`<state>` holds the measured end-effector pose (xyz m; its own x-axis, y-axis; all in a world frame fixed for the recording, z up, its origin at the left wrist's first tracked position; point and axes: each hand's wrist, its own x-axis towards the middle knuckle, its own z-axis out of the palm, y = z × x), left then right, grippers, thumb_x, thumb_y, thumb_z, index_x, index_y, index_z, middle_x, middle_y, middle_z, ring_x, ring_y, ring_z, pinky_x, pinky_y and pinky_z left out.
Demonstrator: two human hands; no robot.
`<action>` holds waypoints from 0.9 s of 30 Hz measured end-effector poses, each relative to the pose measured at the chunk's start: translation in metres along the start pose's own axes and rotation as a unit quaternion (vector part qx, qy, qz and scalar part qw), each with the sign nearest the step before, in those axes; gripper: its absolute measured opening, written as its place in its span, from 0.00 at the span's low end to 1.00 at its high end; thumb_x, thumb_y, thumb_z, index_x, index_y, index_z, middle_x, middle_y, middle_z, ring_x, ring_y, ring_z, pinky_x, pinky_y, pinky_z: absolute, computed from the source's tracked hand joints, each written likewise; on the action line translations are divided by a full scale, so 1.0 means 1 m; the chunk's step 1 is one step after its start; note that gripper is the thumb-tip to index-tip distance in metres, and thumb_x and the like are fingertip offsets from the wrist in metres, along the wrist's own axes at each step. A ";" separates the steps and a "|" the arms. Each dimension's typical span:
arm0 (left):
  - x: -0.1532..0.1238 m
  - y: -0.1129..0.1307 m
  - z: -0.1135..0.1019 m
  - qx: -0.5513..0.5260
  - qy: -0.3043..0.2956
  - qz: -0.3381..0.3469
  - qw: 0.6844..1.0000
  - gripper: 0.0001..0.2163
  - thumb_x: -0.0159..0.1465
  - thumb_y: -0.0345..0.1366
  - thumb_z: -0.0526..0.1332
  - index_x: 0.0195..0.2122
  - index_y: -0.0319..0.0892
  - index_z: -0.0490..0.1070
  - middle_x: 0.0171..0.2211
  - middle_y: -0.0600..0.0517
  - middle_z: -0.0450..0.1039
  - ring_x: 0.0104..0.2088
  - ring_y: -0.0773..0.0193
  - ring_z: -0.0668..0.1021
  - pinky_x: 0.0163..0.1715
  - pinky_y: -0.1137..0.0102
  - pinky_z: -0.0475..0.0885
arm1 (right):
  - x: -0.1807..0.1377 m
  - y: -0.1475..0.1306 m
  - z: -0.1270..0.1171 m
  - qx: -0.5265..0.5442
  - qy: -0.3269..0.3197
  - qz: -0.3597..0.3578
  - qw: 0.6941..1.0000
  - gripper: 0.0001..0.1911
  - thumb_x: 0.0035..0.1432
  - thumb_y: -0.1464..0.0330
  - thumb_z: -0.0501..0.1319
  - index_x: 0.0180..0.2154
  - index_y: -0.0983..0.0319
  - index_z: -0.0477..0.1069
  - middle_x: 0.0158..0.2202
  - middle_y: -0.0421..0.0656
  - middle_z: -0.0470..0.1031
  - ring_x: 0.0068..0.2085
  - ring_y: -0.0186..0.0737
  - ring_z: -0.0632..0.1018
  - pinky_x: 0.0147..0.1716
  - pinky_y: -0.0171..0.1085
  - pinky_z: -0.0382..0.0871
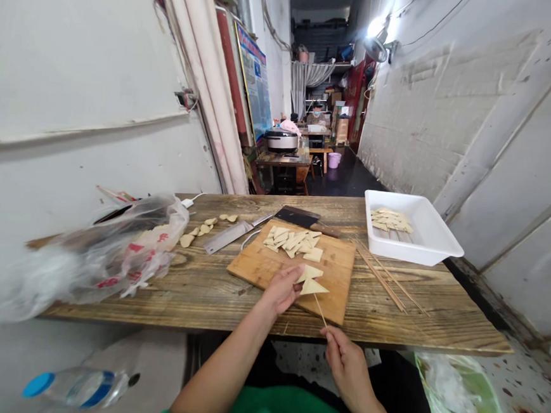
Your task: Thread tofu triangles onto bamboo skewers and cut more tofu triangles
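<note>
My left hand [283, 288] is closed on pale, flat triangular tofu-like pieces [314, 287] above the near part of a wooden cutting board [252, 262]. A thin wooden skewer [321, 309] runs from these pieces down to my right hand [343, 358], which pinches its lower end in front of the table edge. More cut pale pieces [294, 241] lie in a loose pile on the far part of the board. Several bare skewers [384, 280] rest on the table to the right. A white plastic tray [437, 245] holds skewered pale pieces [391, 220].
Behind the board lie a cleaver [229, 236] and a dark-bladed knife [298, 217]. Small pale slices [197, 231] and a bulky plastic bag [129, 246] occupy the table's left side. A lined green bin [488, 408] stands below at right; a water bottle [77, 387] is at lower left. Another person [316, 115] sits far back.
</note>
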<state>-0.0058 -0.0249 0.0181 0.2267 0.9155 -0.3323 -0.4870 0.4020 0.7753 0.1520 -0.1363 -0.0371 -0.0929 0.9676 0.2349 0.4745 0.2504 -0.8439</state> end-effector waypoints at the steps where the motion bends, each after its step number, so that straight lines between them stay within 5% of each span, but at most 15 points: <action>1: -0.002 -0.001 0.001 -0.019 -0.018 -0.002 1.000 0.11 0.59 0.39 0.59 0.39 0.38 0.70 0.32 0.46 0.76 0.33 0.62 0.78 0.36 0.65 0.74 | 0.002 0.000 0.000 -0.002 0.013 -0.005 1.000 0.18 0.63 0.62 0.45 0.39 0.64 0.70 0.18 0.38 0.65 0.19 0.34 0.69 0.20 0.30 0.62; 20: -0.015 -0.037 0.015 0.017 -0.008 -0.021 1.000 0.13 0.53 0.40 0.65 0.31 0.33 0.71 0.31 0.40 0.76 0.32 0.59 0.79 0.34 0.67 0.73 | 0.009 0.000 0.005 -0.012 0.057 -0.022 0.998 0.19 0.63 0.62 0.45 0.39 0.65 0.70 0.18 0.39 0.68 0.18 0.34 0.70 0.19 0.30 0.63; 27: -0.004 -0.008 0.003 0.011 0.054 0.066 0.996 0.14 0.54 0.43 0.63 0.35 0.36 0.73 0.34 0.44 0.75 0.31 0.64 0.78 0.33 0.70 0.72 | 0.004 0.002 0.005 0.001 0.030 -0.024 0.999 0.18 0.63 0.62 0.45 0.40 0.64 0.69 0.17 0.37 0.65 0.19 0.33 0.68 0.20 0.30 0.62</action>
<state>-0.0001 -0.0321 0.0149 0.0698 0.9570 -0.2815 -0.4879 0.2789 0.8271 0.1484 -0.1318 -0.0398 -0.0633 0.9510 0.3027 0.4691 0.2961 -0.8320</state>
